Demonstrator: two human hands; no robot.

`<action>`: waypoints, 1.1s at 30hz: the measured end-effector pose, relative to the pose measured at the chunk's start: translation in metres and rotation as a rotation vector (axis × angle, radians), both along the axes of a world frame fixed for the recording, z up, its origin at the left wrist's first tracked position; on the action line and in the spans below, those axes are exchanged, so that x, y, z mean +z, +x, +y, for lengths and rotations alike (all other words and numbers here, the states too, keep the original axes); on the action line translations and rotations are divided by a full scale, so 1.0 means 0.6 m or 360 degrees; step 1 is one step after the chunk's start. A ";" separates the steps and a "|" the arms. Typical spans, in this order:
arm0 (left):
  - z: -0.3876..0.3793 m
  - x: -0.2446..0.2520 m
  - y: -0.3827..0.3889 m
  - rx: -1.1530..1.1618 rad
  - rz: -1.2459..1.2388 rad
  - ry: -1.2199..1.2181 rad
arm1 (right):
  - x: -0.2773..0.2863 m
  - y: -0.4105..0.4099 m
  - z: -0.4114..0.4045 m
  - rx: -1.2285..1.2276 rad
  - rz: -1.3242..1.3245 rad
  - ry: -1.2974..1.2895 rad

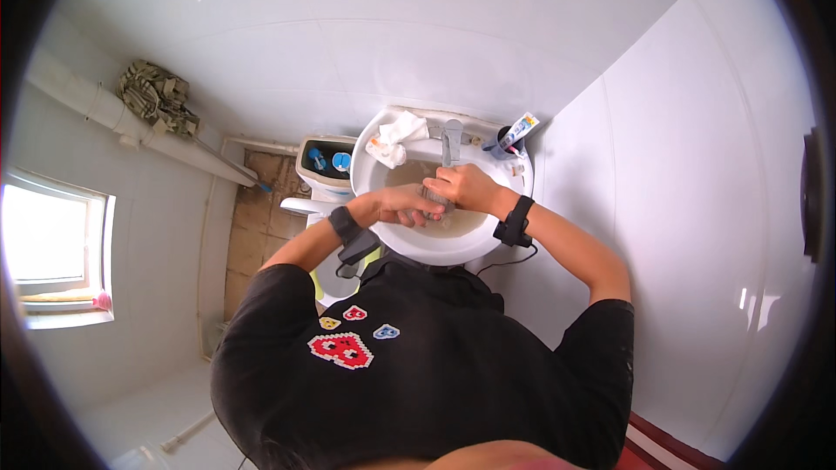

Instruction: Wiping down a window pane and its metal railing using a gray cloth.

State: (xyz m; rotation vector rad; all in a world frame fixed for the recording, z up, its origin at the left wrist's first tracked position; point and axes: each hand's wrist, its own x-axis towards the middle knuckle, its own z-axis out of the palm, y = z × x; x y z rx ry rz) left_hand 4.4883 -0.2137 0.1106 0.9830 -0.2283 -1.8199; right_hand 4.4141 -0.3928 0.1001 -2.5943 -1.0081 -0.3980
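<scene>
Both my hands are over a white washbasin (418,252) that holds murky brownish water (467,228). Between them is a greyish-brown cloth (432,197), bunched up and mostly covered by my fingers. My left hand (401,203) grips the cloth from the left side. From above and to the right, my right hand (465,186) is closed around its upper part. The faucet (451,137) stands just behind my right hand. A black band with a small device is on each wrist.
A tissue pack (386,151) lies on the basin's back left rim. At the back right stands a dark cup (499,149) with a toothpaste tube (519,129). Left of the basin is an open toilet tank (326,160). A mop (157,94) leans by the pipe.
</scene>
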 end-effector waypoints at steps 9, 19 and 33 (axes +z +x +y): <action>-0.031 -0.059 0.022 -0.0267 -0.1233 0.0247 | -0.016 0.030 0.010 -0.0229 0.0290 -0.0411; -0.046 -0.116 0.011 0.0052 -0.1265 0.0249 | -0.086 0.029 -0.015 -0.0419 0.0552 -0.0323; -0.023 -0.094 -0.035 0.0043 -0.1337 0.0244 | -0.074 0.022 0.001 -0.0293 0.0813 -0.0082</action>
